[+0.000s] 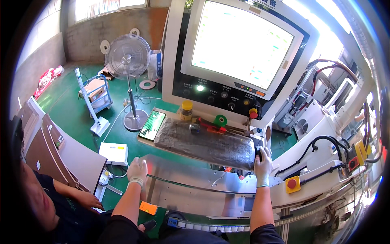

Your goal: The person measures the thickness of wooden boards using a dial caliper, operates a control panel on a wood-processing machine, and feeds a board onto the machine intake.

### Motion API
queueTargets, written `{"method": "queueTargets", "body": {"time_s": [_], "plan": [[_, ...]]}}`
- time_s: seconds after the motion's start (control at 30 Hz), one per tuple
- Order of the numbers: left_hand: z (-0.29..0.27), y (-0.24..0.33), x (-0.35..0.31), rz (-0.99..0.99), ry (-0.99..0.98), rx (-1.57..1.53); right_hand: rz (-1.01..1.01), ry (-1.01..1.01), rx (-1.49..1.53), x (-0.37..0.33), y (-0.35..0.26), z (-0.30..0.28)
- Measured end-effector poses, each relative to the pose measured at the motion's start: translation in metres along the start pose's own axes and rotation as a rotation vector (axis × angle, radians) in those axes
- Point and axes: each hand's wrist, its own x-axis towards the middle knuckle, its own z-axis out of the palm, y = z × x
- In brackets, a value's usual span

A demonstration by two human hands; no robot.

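My right hand (pixel 263 163), in a pale glove, is closed over a small black computer mouse (pixel 258 151) at the right end of the shelf under the screen. Beside it lies a long grey slab (pixel 203 140) wrapped in wrinkled film, perhaps a covered keyboard. My left hand (pixel 137 171), also gloved, is at the left end of a metal machine bed (pixel 183 171), its fingers loosely stretched and nothing visible in them. Whether it touches the metal I cannot tell. Above the shelf stands a control panel with a bright screen (pixel 243 44).
A phone (pixel 152 125), a yellow-lidded jar (pixel 186 110) and a green tape roll (pixel 220 120) are on the shelf. Red stop buttons (pixel 291 184) sit at the right. A standing fan (pixel 127 59) and a blue trolley (pixel 97 95) stand left. Another person's hand (pixel 90 201) is lower left.
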Motion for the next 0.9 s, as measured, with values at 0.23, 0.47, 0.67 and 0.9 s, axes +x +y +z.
{"method": "queueTargets", "body": {"time_s": [0.23, 0.47, 0.67, 0.9], "plan": [[-0.0031, 0.0044, -0.0015, -0.023, -0.008, 0.003, 0.009, 0.0, -0.002, 0.0001, -0.0023, 0.0007], [-0.0044, 0.0048, -0.0009, -0.022, -0.008, 0.002, 0.01, 0.0, -0.004, -0.0007, -0.0073, -0.0023], [-0.001, 0.0007, -0.0019, -0.007, 0.018, -0.023, 0.009, -0.002, 0.003, 0.0004, -0.0086, -0.0042], [0.0009, 0.0, 0.0003, -0.021, 0.013, -0.042, -0.011, 0.011, -0.002, 0.001, -0.0033, -0.0006]]}}
